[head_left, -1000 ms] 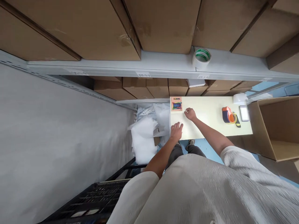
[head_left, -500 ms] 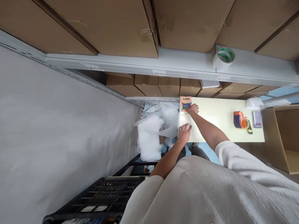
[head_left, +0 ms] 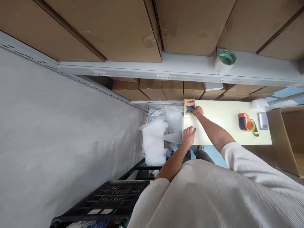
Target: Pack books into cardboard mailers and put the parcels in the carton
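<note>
A flat pink-orange package point(head_left: 189, 102) with a dark, colourful picture on its front lies at the far left corner of the pale yellow table point(head_left: 218, 123). My right hand point(head_left: 198, 110) is closed at the package's right edge, fingertips against the print; its thumb is hard to make out. Nearer to me, my left hand point(head_left: 189, 135) rests on the table by its left edge, fingers spread a little and nothing seen in them. A ring shows on one finger.
An orange tape dispenser point(head_left: 244, 122), a black-yellow cutter point(head_left: 255, 128) and a blurred rectangular item point(head_left: 263, 121) lie at right. White foam sheets point(head_left: 154, 142) are piled left of the table. A tape roll point(head_left: 225, 60) stands on the shelf. A black crate point(head_left: 102, 201) and an open carton point(head_left: 289, 139) flank me.
My right hand has slid slightly right across the package, uncovering more of its picture. The left hand stays at the table's left edge. The whole view has shifted a little.
</note>
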`<state>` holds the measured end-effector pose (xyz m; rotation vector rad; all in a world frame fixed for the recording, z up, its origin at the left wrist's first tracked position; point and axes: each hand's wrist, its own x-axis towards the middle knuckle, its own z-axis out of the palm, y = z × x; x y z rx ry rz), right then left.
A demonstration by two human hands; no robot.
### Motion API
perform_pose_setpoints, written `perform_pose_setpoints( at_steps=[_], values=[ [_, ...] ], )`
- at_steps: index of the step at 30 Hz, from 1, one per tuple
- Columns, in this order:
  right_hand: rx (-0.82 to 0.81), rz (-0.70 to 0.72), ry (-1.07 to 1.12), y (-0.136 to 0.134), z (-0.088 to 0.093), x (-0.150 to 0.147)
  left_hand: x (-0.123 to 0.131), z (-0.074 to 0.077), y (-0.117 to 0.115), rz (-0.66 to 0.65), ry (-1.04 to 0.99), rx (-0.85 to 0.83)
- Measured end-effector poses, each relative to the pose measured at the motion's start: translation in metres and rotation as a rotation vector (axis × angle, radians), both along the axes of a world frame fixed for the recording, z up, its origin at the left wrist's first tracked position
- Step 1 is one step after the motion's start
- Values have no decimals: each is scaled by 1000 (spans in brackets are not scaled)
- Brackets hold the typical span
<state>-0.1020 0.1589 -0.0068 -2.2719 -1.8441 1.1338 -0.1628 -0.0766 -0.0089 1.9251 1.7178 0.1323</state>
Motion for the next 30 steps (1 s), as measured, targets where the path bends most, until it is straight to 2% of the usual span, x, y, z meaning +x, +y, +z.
perform_pose_setpoints(
  at_steps=[3, 6, 11, 14, 18, 24, 30],
  values=[
    [-32, -55, 49, -3, 18, 20, -1, 2, 3, -3, 26, -23],
    [37, -84, 135, -13, 36, 59, -3, 6, 7, -10, 50, -62],
    [-20, -160, 235, -62, 50, 145, -6, 15, 16, -34, 79, -85],
    [-81, -190, 182, -101, 48, 181, -4, 19, 19, -30, 110, -110],
    [-126, -210, 168, -133, 38, 202, 1, 23, 20, -23, 150, -143],
    [-144, -232, 174, -143, 25, 214, 18, 30, 17, 8, 211, -158],
    [22, -273, 43, -143, 24, 243, 70, 32, 23, -7, 104, -135]
  ],
)
